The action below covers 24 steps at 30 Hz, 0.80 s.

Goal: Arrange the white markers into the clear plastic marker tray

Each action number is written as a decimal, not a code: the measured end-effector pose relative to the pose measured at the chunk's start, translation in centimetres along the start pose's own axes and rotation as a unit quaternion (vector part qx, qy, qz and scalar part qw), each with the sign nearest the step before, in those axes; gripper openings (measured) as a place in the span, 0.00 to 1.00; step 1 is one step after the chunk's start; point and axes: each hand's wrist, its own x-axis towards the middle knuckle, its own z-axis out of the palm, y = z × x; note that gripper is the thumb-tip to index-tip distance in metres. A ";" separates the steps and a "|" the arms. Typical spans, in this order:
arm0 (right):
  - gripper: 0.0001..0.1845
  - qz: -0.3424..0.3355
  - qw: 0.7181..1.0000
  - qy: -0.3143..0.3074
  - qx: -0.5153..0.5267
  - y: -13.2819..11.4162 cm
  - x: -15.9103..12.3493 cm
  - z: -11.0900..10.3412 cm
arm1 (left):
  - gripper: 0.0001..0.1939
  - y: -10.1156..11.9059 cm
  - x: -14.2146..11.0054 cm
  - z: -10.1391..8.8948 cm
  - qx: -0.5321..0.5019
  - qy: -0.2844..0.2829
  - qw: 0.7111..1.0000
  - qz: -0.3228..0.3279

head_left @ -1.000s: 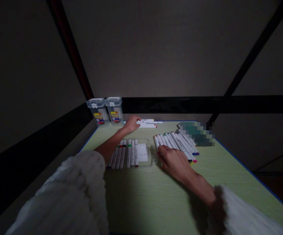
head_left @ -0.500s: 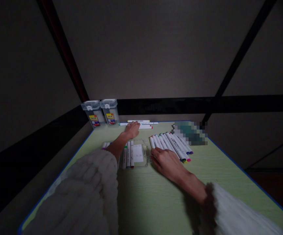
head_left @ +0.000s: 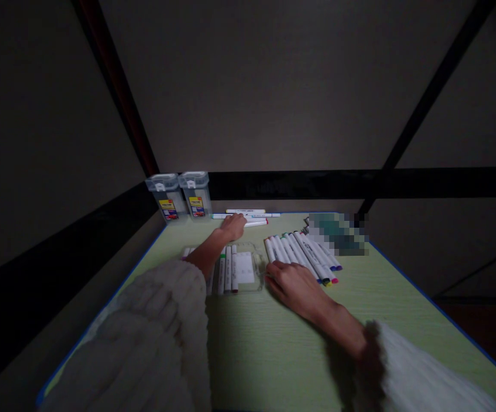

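Note:
At the far side of the table, my left hand [head_left: 233,226] reaches over several white markers [head_left: 245,212] lying crosswise, its fingers closed down on a marker there; the fingertips are partly hidden. My right hand [head_left: 295,288] rests on the table with loosely bent fingers, against the near left end of a fanned row of markers [head_left: 300,252] with coloured ends, and grips none that I can see. Between my arms lies a clear plastic tray [head_left: 258,284]. White markers [head_left: 228,272] stand side by side in its left part, some covered by my left forearm.
Two clear lidded boxes [head_left: 197,197] with yellow labels stand at the back left corner. A blurred greenish item [head_left: 338,233] lies at the back right. The pale green table [head_left: 269,355] has a blue edge and stands against a dark wall.
The whole view has shifted slightly to the right. At the back, my left hand now covers more of the red-ended markers. My right hand stays by the marker row.

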 end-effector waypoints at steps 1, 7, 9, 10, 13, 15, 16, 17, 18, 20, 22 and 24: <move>0.10 0.000 1.000 -0.004 0.001 0.0 0.0 0.0 | 0.15 0.0 0.0 -0.1 -0.001 0.000 1.000 0.000; 0.10 0.001 1.000 -0.003 0.001 0.0 0.0 0.0 | 0.14 -0.2 -0.6 -0.5 -0.008 0.006 1.000 -0.017; 0.10 -0.003 1.000 0.004 0.001 0.0 0.0 0.1 | 0.12 -0.3 -0.8 -0.6 -0.009 0.009 1.000 -0.023; 0.10 -0.006 1.000 0.008 0.001 0.0 0.0 0.1 | 0.12 -0.3 -0.9 -0.6 -0.009 0.009 1.000 -0.025; 0.11 -0.011 1.000 0.013 0.003 0.1 -0.1 0.3 | 0.12 -0.4 -1.1 -0.5 -0.005 0.007 1.000 -0.025; 0.11 -0.011 1.000 0.013 0.006 0.1 -0.1 0.3 | 0.13 -0.6 -1.3 -0.5 -0.002 0.005 1.000 -0.022; 0.11 -0.010 1.000 0.013 0.006 0.1 -0.1 0.4 | 0.13 -0.6 -1.4 -0.4 -0.001 0.004 1.000 -0.021; 0.11 -0.010 1.000 0.013 0.006 0.1 -0.1 0.4 | 0.14 -0.7 -1.5 -0.4 0.001 0.003 1.000 -0.020; 0.11 -0.010 1.000 0.013 0.007 0.1 -0.1 0.4 | 0.14 -0.7 -1.6 -0.4 0.002 0.002 1.000 -0.021; 0.11 -0.011 1.000 0.013 0.009 0.1 -0.1 0.5 | 0.15 -0.8 -1.7 -0.3 0.003 0.001 1.000 -0.023; 0.12 -0.011 1.000 0.009 0.011 0.2 0.0 0.5 | 0.15 -0.9 -1.8 -0.1 0.003 0.002 1.000 -0.026; 0.12 -0.008 1.000 0.001 0.014 0.1 0.0 0.5 | 0.15 -1.1 -1.8 0.0 0.003 0.007 1.000 -0.029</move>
